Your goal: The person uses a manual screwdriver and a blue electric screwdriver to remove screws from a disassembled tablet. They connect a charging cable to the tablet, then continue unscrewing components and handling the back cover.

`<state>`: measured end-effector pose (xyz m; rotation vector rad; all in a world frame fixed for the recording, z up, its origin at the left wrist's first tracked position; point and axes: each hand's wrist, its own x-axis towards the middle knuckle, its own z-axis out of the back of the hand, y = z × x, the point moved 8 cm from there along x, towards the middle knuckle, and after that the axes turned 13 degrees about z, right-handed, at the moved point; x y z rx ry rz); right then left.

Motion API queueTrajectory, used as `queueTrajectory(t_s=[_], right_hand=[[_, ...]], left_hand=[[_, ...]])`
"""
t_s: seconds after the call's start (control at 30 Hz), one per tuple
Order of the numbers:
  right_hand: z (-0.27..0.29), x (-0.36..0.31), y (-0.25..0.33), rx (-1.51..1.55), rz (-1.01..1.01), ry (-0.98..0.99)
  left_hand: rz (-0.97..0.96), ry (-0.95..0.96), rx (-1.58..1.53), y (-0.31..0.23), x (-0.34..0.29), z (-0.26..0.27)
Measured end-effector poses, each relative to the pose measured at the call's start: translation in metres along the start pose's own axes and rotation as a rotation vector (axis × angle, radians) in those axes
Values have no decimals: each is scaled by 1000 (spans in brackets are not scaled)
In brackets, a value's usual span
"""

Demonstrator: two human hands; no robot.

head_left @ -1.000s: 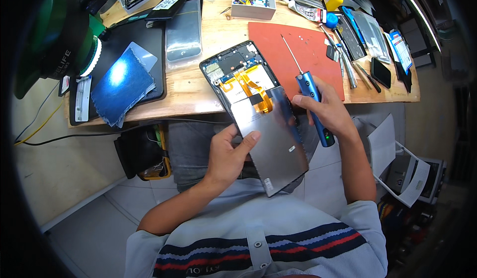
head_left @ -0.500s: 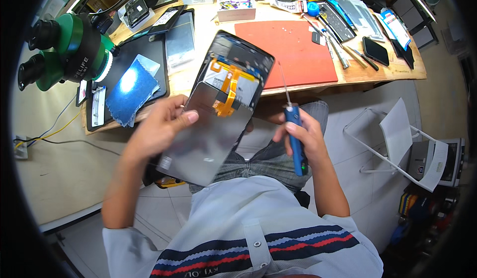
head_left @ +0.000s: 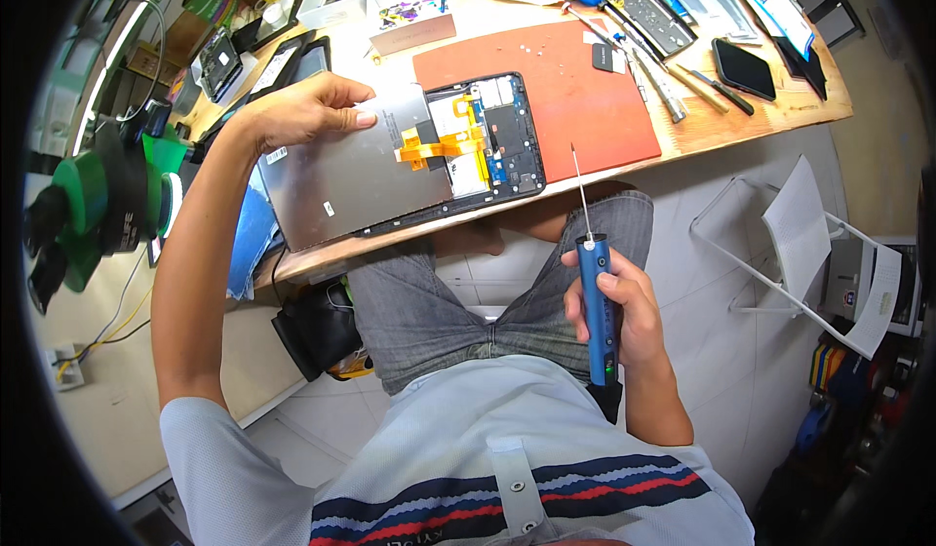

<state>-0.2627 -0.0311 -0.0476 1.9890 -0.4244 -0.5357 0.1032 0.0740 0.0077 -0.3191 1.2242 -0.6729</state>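
An opened tablet lies at the table's near edge. Its black back housing [head_left: 533,156], with circuit boards and a battery, is partly covered by a grey display panel [head_left: 341,175]. Orange flex cables [head_left: 429,146] run across from the panel to the boards. My left hand [head_left: 317,112] grips the panel's far edge, thumb on its top face; the other fingertips are partly hidden. In my right hand [head_left: 634,307] is a blue pen-style electric screwdriver [head_left: 597,302], held over my lap with its long thin bit pointing up and away, touching nothing.
Under the housing's right part spreads a red mat [head_left: 604,127]. Tweezers [head_left: 653,78], a phone [head_left: 744,68] and several tools lie at the right. Parts boxes [head_left: 409,15] stand behind. A green microscope [head_left: 88,190] is at the left, a white chair [head_left: 799,224] at the right.
The tablet has gone from above my lap onto the table and mat, turned clockwise. My left hand has moved farther away with it. The screwdriver has shifted slightly right and nearer me.
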Motion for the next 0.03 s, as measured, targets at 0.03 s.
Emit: queueTrajectory(t_s=[0.03], right_hand=[[0, 4, 0, 7, -18, 0]], left_hand=[[-27, 7, -20, 5, 10, 3]])
